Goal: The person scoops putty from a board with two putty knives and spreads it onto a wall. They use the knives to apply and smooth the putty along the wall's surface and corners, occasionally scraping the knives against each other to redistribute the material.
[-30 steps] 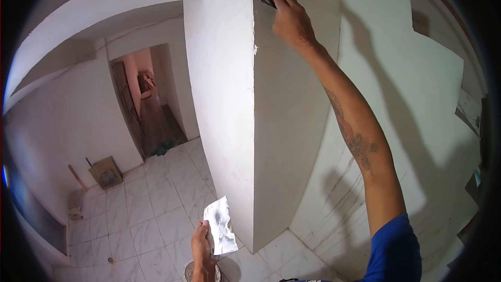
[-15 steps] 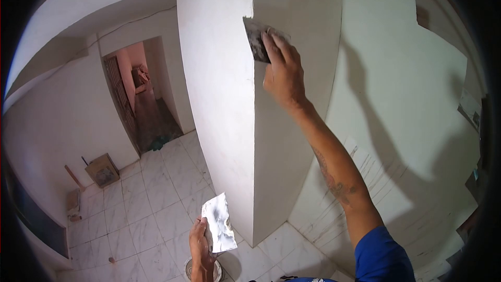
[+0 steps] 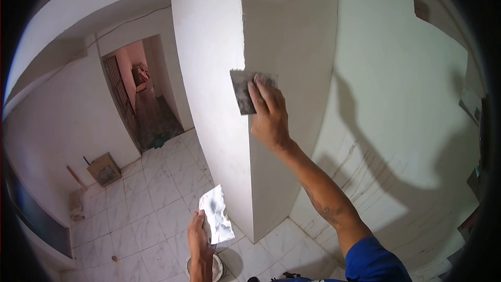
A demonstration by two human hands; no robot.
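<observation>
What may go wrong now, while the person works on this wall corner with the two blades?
The scraper under the right hand overhangs the column corner; uneven pressure might gouge the edge or leave a ridge. The smeared blade in the left hand is tilted above the tiled floor, so wet filler may slide off and stain it.

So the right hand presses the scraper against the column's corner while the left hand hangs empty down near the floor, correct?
Not quite. The head view shows the left hand is not empty: it holds a wide blade smeared with putty, down near the floor. The right hand does press the scraper against the corner of the column.
</observation>
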